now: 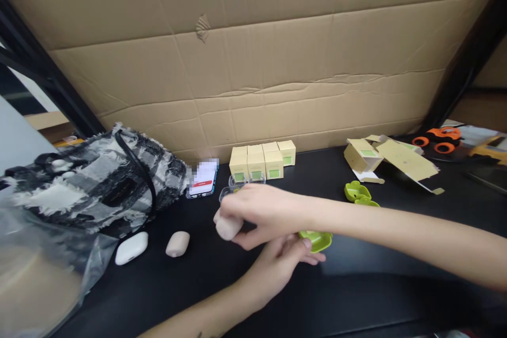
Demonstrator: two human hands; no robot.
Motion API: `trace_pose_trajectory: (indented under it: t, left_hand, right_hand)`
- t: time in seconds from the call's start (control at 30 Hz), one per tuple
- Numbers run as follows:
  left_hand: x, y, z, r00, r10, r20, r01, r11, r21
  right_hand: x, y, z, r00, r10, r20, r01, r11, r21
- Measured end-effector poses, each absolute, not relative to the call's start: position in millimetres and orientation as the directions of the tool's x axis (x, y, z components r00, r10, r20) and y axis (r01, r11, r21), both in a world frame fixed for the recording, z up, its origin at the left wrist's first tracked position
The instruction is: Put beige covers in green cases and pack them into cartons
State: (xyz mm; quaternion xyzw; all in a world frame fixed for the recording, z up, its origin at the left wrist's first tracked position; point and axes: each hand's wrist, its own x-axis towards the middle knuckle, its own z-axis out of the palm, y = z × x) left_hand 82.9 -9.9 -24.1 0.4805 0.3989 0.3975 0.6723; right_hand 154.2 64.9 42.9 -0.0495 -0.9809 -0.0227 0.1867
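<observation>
My right hand (257,214) reaches across from the right, its fingers closed around a rounded pale-beige piece (228,227). Below it, my left hand (285,259) grips a lime-green shell-like case (317,241) between thumb and fingers; my right wrist and forearm partly cover the case. A similar beige piece (178,244) and a white rounded earbud case (132,248) lie to the left. Another green case (357,192), in two parts, lies beyond my right forearm. Small clear plastic containers (226,193) stand just behind my right hand, partly hidden by it.
Several small yellow boxes (256,161) stand at the cardboard wall (269,63). A phone (203,178) and a frayed black-and-white bag (114,179) are left. Opened packaging (407,161) and an orange-wheeled toy (441,140) are right. A clear plastic bag (43,274) fills the front left.
</observation>
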Motion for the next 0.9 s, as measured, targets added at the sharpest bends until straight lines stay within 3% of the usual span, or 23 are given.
trace_pose_trajectory:
  t: [0.1, 0.13, 0.2, 0.43, 0.57, 0.9]
  left_hand:
    - [84.4, -5.4, -25.5, 0.380, 0.905, -0.190, -0.335, 0.326, 0.884]
    - [84.7, -3.3, -26.0, 0.398, 0.894, -0.203, -0.372, 0.360, 0.855]
    - [84.6, 1.1, -26.5, 0.444, 0.870, -0.215, -0.417, 0.413, 0.809]
    - [79.3, 9.5, -23.8, 0.607, 0.736, -0.301, -0.393, 0.606, 0.691]
    - [78.7, 10.2, -24.3, 0.626, 0.722, -0.294, -0.374, 0.609, 0.699]
    - [83.5, 3.5, -31.4, 0.609, 0.762, -0.222, -0.344, 0.506, 0.791]
  right_hand:
    - [193.6, 56.7, 49.6, -0.752, 0.394, 0.528, 0.175, 0.892, -0.416]
    - [206.7, 53.4, 49.3, -0.701, 0.457, 0.547, 0.155, 0.847, -0.509]
    - [230.4, 46.9, 44.3, -0.652, 0.505, 0.565, 0.132, 0.810, -0.572]
    - [271.4, 30.5, 9.4, -0.638, 0.503, 0.583, 0.288, 0.858, -0.425]
    - [273.4, 27.5, 4.3, -0.693, 0.420, 0.586, 0.300, 0.907, -0.295]
    - [269.5, 25.6, -1.6, -0.631, 0.447, 0.634, 0.336, 0.894, -0.297]
